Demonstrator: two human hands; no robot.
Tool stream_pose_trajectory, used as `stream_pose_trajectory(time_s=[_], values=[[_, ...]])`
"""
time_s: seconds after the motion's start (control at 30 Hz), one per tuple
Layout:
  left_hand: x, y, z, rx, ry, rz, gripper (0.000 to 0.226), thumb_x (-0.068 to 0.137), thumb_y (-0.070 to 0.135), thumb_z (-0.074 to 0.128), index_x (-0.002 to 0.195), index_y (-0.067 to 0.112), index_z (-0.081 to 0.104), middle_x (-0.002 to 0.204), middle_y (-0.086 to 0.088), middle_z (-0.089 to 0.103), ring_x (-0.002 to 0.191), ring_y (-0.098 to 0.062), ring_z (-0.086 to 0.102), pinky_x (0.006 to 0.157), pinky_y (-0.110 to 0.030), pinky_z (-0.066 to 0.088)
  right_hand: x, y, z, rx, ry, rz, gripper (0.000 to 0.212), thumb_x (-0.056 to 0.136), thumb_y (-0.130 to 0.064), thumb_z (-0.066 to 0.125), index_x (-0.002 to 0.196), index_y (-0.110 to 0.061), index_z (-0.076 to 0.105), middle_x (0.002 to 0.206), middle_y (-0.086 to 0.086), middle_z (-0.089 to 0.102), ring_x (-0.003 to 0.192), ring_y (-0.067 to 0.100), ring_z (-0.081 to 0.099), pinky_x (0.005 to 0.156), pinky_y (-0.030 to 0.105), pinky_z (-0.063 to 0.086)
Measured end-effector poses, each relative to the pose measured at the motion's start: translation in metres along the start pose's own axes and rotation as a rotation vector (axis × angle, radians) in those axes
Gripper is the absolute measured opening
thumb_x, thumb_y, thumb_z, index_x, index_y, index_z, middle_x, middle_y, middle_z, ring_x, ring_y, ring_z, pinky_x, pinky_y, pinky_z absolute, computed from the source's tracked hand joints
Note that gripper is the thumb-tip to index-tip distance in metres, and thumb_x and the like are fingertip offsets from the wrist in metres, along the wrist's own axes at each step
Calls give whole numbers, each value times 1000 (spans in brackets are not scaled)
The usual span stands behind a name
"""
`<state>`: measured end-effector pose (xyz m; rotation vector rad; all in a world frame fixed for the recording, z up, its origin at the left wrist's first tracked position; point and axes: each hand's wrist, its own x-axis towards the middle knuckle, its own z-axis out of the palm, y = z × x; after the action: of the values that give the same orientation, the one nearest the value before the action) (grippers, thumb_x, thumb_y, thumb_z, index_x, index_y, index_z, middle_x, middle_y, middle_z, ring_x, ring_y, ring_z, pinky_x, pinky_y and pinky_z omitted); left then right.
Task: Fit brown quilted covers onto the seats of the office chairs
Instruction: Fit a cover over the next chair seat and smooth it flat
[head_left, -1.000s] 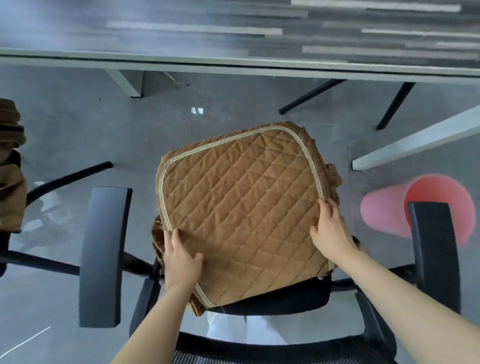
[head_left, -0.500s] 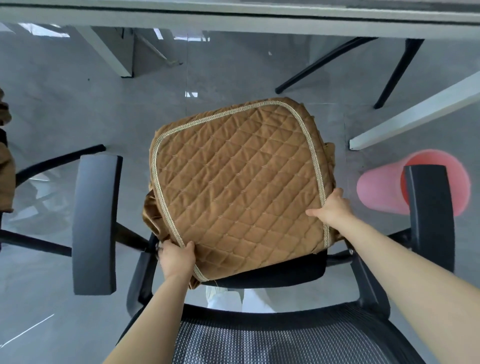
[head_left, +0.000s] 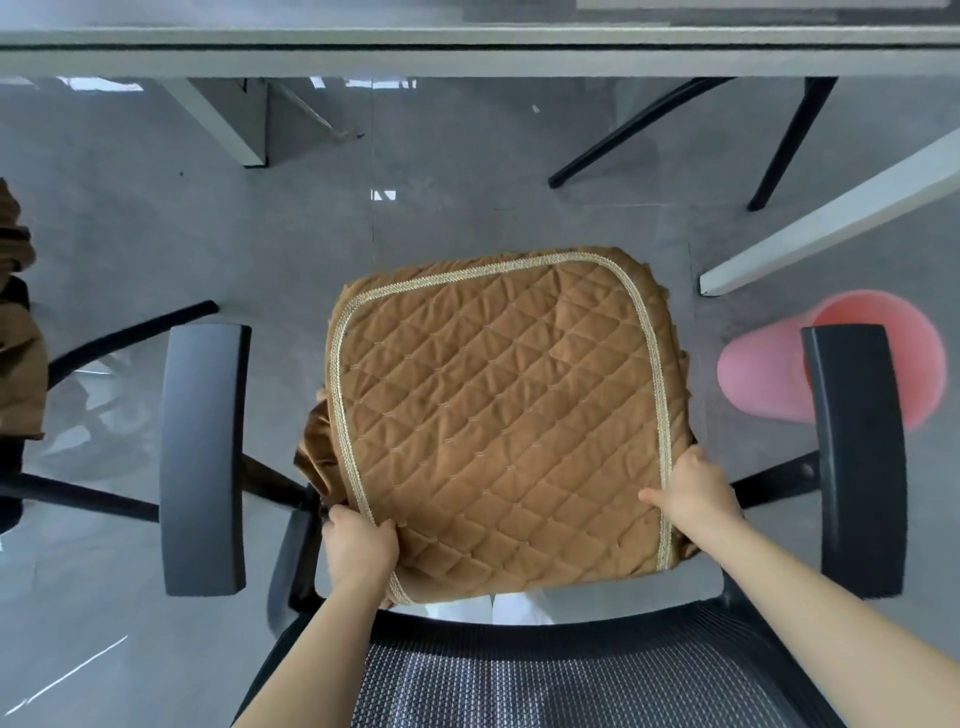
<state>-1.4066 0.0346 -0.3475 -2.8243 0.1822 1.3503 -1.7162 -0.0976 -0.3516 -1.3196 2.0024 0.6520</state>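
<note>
A brown quilted cover (head_left: 498, 410) with beige braid trim lies over the seat of a black office chair, seen from above and behind the mesh backrest (head_left: 545, 680). My left hand (head_left: 358, 545) grips the cover's near left corner, fingers curled round its edge. My right hand (head_left: 693, 493) holds the near right edge, thumb on top and fingers tucked under the side. Loose fabric bunches at the left side of the seat. The seat itself is hidden under the cover.
Black armrests (head_left: 202, 457) (head_left: 857, 457) flank the seat. A pink bin (head_left: 831, 364) stands on the grey floor at the right. A desk edge (head_left: 467, 52) runs across the top, with white legs and black chair legs below. More brown fabric (head_left: 18, 332) lies on another chair at far left.
The cover has been pulled down and toward me over the seat, now squarer on it. Both hands slid from its top to the near corners and took hold of the edges.
</note>
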Motion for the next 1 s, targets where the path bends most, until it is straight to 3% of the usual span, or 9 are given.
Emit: stream_pose_trajectory(time_s=[0.1, 0.17, 0.27, 0.47, 0.63, 0.77, 0.87, 1.0], values=[[0, 2, 3, -59, -113, -54, 70, 85, 16, 63, 143, -3, 29, 140, -24, 41, 124, -42, 47, 102, -50, 44, -7, 10, 17, -102, -23, 5, 37, 93, -12, 54, 123, 3, 37, 119, 22, 57, 100, 35, 60, 74, 34, 48], [1, 8, 5, -46, -133, -65, 73, 86, 20, 61, 145, -5, 26, 144, -25, 35, 127, -43, 44, 103, -51, 44, -5, 9, 19, -137, -60, 10, 40, 94, -8, 46, 130, 4, 36, 119, 20, 58, 97, 33, 60, 71, 32, 46], [1, 26, 1, 77, -68, 47, 69, 89, 21, 59, 144, -5, 24, 149, -22, 21, 133, -43, 33, 107, -48, 37, 1, -7, 0, -112, -65, -38, 37, 92, -18, 50, 123, 2, 46, 108, 17, 60, 84, 30, 58, 64, 31, 46], [24, 83, -20, 112, 134, 327, 59, 88, 23, 58, 138, 3, 33, 143, -19, 28, 133, -40, 26, 110, -49, 26, 36, -64, -56, -7, 155, -223, 52, 89, -25, 52, 134, -4, 36, 125, 21, 46, 116, 43, 50, 92, 49, 46], [63, 115, -34, -115, 114, 213, 65, 90, 31, 56, 143, 2, 32, 144, -20, 31, 134, -40, 34, 112, -49, 30, 77, -105, -80, 76, 217, -260, 56, 92, -22, 51, 138, 2, 30, 134, 28, 40, 123, 47, 42, 103, 46, 36], [80, 128, -37, -247, 71, 143, 68, 87, 47, 56, 137, 5, 40, 137, -18, 49, 122, -39, 51, 105, -51, 40, 95, -120, -86, 168, 191, -170, 62, 91, -34, 55, 135, 1, 28, 134, 27, 41, 122, 46, 45, 99, 45, 39], [78, 130, -38, -259, 92, 134, 65, 89, 43, 59, 141, 9, 38, 136, -14, 53, 122, -38, 52, 102, -44, 42, 103, -118, -85, 244, 150, -125, 77, 85, -42, 65, 138, -1, 26, 138, 24, 39, 124, 43, 45, 101, 44, 39], [74, 128, -33, -149, 149, 218, 53, 93, 36, 57, 136, 11, 40, 132, -18, 55, 122, -40, 51, 97, -45, 41, 106, -102, -86, 149, 166, -111, 85, 78, -49, 71, 136, -3, 31, 138, 22, 32, 122, 46, 43, 102, 46, 37]])
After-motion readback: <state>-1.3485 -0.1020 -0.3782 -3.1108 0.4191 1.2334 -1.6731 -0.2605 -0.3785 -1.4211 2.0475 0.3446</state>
